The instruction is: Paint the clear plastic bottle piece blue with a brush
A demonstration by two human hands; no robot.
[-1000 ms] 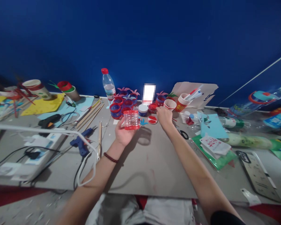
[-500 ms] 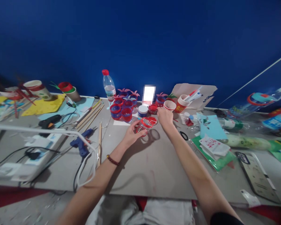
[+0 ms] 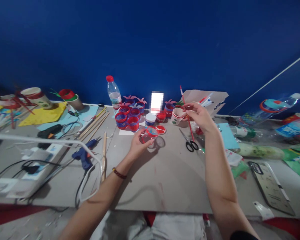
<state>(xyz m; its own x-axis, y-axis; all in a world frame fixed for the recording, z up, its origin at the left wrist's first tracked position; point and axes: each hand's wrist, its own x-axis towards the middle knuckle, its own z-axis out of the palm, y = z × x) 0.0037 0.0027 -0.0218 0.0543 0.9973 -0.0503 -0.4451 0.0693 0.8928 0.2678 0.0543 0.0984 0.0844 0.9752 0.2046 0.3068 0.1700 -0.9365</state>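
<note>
My left hand point(image 3: 140, 141) is wrapped round a small clear plastic cup point(image 3: 152, 132) with a red band at its rim, held tilted above the table. My right hand point(image 3: 198, 115) pinches a thin red paintbrush point(image 3: 189, 124), which stands nearly upright. Just left of my right fingers is a paper cup point(image 3: 177, 116). Beneath the brush lie scissors point(image 3: 192, 145) with black handles. A red-smeared lid point(image 3: 160, 129) rests beside the clear cup. Behind it stand a white-lidded jar point(image 3: 150, 119) and a jar of red paint point(image 3: 161, 116).
Several red and purple painted cups point(image 3: 133, 123) stand by a water bottle point(image 3: 114, 94). A blue glue gun point(image 3: 83, 155), wooden sticks point(image 3: 104, 156) and a power strip point(image 3: 43, 166) lie on the left. At right are plastic bottles point(image 3: 245, 132), papers and a phone point(image 3: 271, 188).
My right hand has moved right from beside the red jar and now holds the paintbrush upright. The scissors have come into fuller view. My left hand still grips the clear cup.
</note>
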